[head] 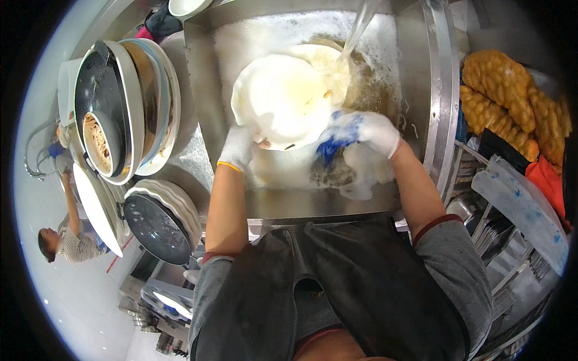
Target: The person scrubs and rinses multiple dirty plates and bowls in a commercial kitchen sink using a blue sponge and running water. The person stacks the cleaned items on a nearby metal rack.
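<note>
A white dish with a wavy rim [280, 101], bearing food scraps, is held over soapy water in a metal sink [298, 205]. My left hand [237, 146], in a white knit glove with a yellow cuff edge, grips the dish's lower left rim. Near its lower right side is my right hand [370, 131], in a white glove, closed on a blue-and-white scrubbing cloth [336, 137]; its fingers are partly hidden. Another pale dish [338, 67] lies behind the first, under a stream of running water [361, 27].
Stacked dirty dishes [156, 108], a small soiled bowl [101, 144] and a black oval pan [158, 230] stand left of the sink. A person [81, 239] is farther left. At right are brown bumpy items [501, 85], a plastic sheet [519, 207] and racked metal trays [492, 234].
</note>
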The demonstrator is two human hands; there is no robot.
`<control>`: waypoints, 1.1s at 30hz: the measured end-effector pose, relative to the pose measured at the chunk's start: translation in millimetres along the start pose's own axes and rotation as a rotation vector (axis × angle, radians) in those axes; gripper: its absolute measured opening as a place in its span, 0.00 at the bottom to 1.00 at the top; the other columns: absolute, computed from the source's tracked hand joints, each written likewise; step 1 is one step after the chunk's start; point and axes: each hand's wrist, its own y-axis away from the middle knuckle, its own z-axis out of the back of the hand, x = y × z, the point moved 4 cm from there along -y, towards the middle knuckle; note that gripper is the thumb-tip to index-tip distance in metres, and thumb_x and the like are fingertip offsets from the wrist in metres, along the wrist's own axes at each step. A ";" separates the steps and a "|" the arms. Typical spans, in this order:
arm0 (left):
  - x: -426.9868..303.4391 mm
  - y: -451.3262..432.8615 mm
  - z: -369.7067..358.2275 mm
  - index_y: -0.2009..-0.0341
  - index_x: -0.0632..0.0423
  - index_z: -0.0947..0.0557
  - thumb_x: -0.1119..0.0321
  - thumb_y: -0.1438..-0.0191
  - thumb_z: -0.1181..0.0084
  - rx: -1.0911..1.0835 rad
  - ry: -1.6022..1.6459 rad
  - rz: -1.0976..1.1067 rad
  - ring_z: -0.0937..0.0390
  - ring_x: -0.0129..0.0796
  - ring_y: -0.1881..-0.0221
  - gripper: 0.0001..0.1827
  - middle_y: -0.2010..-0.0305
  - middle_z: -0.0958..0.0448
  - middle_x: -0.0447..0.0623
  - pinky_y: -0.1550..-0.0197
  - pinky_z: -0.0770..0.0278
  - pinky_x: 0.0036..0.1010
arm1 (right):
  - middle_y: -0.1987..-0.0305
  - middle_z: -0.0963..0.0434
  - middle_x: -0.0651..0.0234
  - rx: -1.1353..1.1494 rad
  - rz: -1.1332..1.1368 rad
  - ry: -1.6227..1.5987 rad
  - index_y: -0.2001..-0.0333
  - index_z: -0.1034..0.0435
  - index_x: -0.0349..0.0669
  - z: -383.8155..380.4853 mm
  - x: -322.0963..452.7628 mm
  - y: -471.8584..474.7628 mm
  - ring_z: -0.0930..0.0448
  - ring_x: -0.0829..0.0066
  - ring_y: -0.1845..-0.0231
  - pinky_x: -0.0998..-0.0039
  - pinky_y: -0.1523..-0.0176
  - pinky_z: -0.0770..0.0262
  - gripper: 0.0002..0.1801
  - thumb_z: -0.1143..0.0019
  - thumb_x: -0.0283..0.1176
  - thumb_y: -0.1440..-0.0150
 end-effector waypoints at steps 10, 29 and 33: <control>38.8 -31.7 -15.5 0.51 0.62 0.25 0.76 0.46 0.50 0.065 0.390 -0.080 0.26 0.47 0.60 0.16 0.52 0.26 0.57 0.70 0.22 0.41 | 0.22 0.57 0.46 -0.526 -0.803 0.812 0.27 0.51 0.44 11.1 -0.1 -25.0 0.43 0.47 0.25 0.59 0.23 0.45 0.53 0.33 0.23 0.55; 24.2 -8.6 -45.9 0.27 0.41 0.42 0.21 0.41 0.69 0.149 0.310 -0.187 0.32 0.45 0.38 0.48 0.30 0.36 0.44 0.59 0.24 0.45 | 0.25 0.42 0.48 -0.035 -0.748 0.590 0.26 0.51 0.46 -79.4 51.7 -167.5 0.48 0.53 0.22 0.52 0.21 0.61 0.38 0.58 0.44 0.37; 26.3 -30.3 -41.9 0.29 0.42 0.39 0.21 0.42 0.69 0.079 0.484 -0.268 0.35 0.45 0.34 0.48 0.29 0.37 0.44 0.45 0.27 0.44 | 0.27 0.41 0.44 -0.356 -0.420 -0.677 0.25 0.56 0.44 -121.8 55.3 -190.9 0.40 0.55 0.26 0.67 0.27 0.44 0.39 0.51 0.38 0.34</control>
